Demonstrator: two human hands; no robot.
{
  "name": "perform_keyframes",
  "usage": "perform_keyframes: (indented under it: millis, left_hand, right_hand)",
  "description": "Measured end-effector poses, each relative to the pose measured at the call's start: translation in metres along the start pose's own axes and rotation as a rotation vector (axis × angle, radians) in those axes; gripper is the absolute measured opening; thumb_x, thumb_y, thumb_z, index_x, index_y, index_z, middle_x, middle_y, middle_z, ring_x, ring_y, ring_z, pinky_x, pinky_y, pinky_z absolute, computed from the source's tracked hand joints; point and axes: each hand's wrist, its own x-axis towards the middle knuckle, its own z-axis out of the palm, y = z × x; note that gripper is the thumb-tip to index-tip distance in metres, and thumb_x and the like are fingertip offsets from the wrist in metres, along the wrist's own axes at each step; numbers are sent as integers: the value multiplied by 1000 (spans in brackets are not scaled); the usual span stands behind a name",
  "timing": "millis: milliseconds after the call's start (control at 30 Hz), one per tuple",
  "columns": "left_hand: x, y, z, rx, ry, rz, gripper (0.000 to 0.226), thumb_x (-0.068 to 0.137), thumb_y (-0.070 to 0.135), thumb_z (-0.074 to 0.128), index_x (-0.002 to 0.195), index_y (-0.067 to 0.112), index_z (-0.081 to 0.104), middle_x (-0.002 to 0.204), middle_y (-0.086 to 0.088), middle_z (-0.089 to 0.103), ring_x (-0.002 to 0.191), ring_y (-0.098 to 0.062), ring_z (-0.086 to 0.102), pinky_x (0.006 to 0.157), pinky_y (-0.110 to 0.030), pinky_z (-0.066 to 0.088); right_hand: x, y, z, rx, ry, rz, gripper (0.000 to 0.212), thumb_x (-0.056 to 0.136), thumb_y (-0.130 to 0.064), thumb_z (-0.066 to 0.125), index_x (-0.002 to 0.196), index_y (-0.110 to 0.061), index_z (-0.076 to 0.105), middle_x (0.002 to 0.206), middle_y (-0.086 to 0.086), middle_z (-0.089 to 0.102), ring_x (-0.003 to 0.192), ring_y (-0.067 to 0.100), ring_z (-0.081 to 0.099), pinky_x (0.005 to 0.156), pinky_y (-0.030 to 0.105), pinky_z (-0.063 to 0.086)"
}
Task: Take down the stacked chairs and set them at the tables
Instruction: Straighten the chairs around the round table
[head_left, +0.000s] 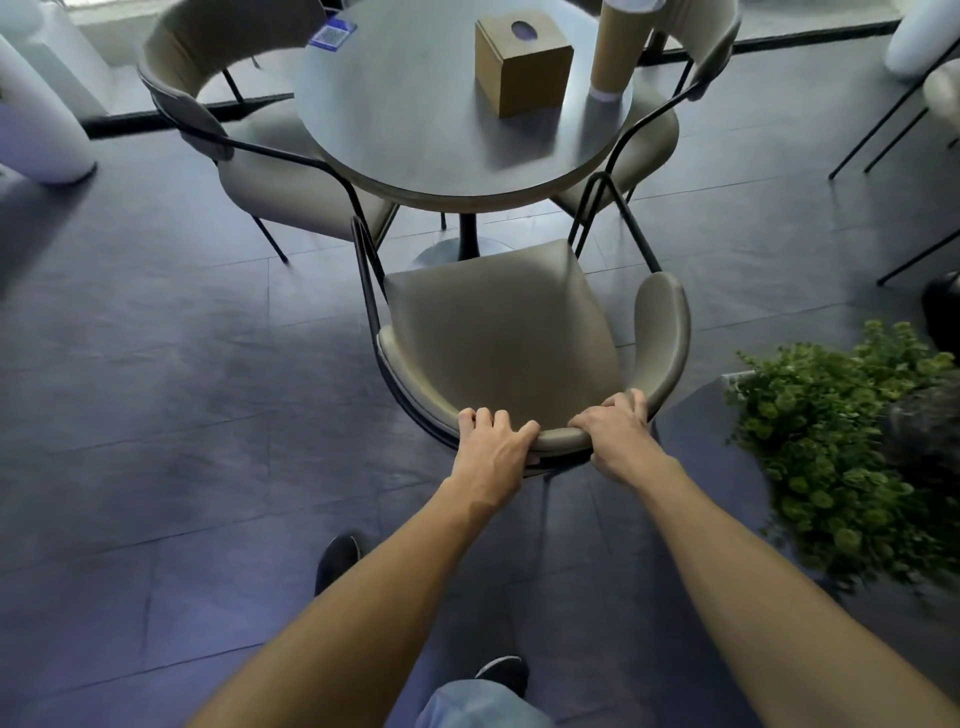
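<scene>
Chair (498, 332) in hand comes first, its curved backrest gripped by both hands: the left hand (493, 441) and the right hand (613, 436) each curl their fingers over the top edge, side by side but not touching. Its seat faces the round table (415, 135), just short of the rim; whether its legs are all down I cannot tell. Beyond, a second chair (249, 171) on the left and a third chair (649, 135) on the right already stand at that table. This table looks nearly done, with only the last push in remaining; any stack left is out of view
</scene>
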Motion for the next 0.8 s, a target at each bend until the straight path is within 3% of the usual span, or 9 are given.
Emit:
perform_keyframes:
  millis: [367,800]
  left_hand:
    - [8,-24,2,-59,52,82,22,94,33,55,115,28,53,102,-4,52,97,-27,45,89,-45,25]
    - [6,-13,-5,-31,1,-4,27,102,40,44,125,26,49,111,-10,54,104,-34,47,101,-50,26]
  right_hand:
    - [6,-15,-4,-39,21,36,45,80,-5,51,112,-34,67,106,-6,68,116,27,46,111,47,18]
    - [10,-11,-10,-22,-44,19,46,78,-8,54,111,-37,66,109,-9,66,118,25,42,110,45,15]
